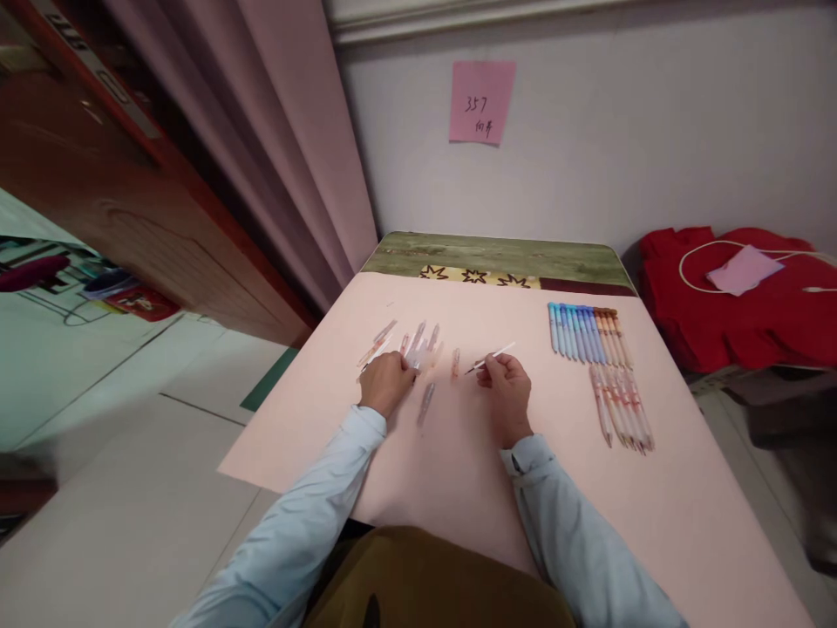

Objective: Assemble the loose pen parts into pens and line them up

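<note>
My right hand (507, 388) pinches a thin white pen refill (502, 350) with a dark tip, held slanting above the table. My left hand (387, 382) is at the near side of a loose group of clear pen parts (418, 338), its fingers drawn together; whatever they grip is hidden. Left of that group lie an orange-tinted pen part (372, 349) and a greyish clear piece (385, 331). A short orange-marked piece (456, 363) rests between my hands. Closer to me is a single clear grey pen barrel (426, 401).
On the right of the pale-covered table (458, 471) lies a row of blue and brown pens (579, 336), with several clear red-marked pens (621, 406) below it. A red cloth (738, 323) with a white cable is beyond the right edge. A wooden door (183, 227) stands left.
</note>
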`<state>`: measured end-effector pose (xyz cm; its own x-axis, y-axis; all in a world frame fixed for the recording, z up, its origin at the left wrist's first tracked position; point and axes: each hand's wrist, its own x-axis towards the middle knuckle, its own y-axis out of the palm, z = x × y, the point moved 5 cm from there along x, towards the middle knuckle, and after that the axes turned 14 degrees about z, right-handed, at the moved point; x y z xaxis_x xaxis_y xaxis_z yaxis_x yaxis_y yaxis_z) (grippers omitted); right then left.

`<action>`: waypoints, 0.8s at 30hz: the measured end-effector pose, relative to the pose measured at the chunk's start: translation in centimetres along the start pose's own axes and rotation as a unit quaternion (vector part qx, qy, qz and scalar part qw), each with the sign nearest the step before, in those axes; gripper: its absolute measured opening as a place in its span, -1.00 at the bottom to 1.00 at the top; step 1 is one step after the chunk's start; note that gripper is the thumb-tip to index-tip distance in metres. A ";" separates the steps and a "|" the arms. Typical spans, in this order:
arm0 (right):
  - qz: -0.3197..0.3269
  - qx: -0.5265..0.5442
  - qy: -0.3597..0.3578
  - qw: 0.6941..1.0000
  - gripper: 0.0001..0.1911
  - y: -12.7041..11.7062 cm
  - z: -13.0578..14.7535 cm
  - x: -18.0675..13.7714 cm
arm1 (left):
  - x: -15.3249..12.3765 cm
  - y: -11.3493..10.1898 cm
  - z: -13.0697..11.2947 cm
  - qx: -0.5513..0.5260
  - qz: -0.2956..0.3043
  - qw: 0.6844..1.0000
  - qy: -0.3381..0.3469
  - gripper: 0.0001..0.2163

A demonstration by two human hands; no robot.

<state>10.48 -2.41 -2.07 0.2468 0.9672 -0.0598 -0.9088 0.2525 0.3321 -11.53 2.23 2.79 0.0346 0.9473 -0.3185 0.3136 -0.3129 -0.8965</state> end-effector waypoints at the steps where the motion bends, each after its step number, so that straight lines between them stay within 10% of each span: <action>1: 0.000 -0.004 0.000 1.000 -0.70 0.0 0.1 0.0 | 0.0 -0.1 -0.1 0.011 0.005 1.000 -0.010 -0.88; 19: 0.013 0.004 -0.004 1.000 -0.72 0.2 0.3 0.2 | -1.9 -1.2 -0.6 0.060 -0.004 0.997 -0.040 -0.86; 24: 0.040 0.039 0.011 0.998 -0.69 0.8 0.6 0.0 | -3.6 -0.6 -1.2 -0.155 0.028 0.983 0.090 -0.91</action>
<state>9.98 -2.23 -1.20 0.1658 0.9848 -0.0513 -0.8963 0.1722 0.4086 -10.72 -0.95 4.80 0.2186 0.9350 -0.2792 0.5794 -0.3546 -0.7339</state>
